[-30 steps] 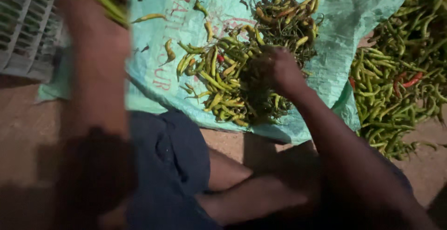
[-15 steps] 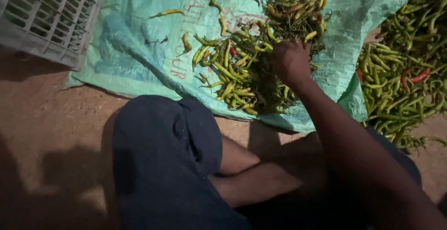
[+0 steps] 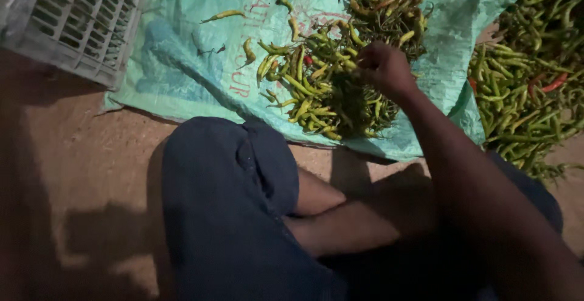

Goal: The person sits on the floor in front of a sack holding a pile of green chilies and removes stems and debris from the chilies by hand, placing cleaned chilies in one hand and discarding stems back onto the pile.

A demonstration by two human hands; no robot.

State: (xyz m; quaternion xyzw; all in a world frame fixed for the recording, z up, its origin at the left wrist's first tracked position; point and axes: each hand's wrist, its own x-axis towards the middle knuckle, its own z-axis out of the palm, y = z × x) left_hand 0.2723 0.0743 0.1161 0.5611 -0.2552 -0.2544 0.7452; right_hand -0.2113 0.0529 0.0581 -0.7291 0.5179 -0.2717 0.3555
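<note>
My right hand [image 3: 384, 67] rests on a heap of green and yellowish chilli peppers [image 3: 328, 88] lying on a teal woven plastic sheet [image 3: 182, 63]. Its fingers are curled among the peppers, seemingly pinching some, though the grip is hidden. My left hand is out of view. I sit cross-legged in dark shorts [image 3: 225, 203] at the sheet's near edge. A few loose peppers [image 3: 224, 15] lie apart on the sheet.
A second, larger pile of green chillies [image 3: 529, 88] with a few red ones lies on the ground at the right. A grey slatted plastic crate [image 3: 79, 21] stands at the upper left. Bare brown ground [image 3: 79, 173] spreads to the left.
My left hand, raised with peppers a second ago, has left the view. The right hand stays on the heap; the camera has shifted so the crate shows more.
</note>
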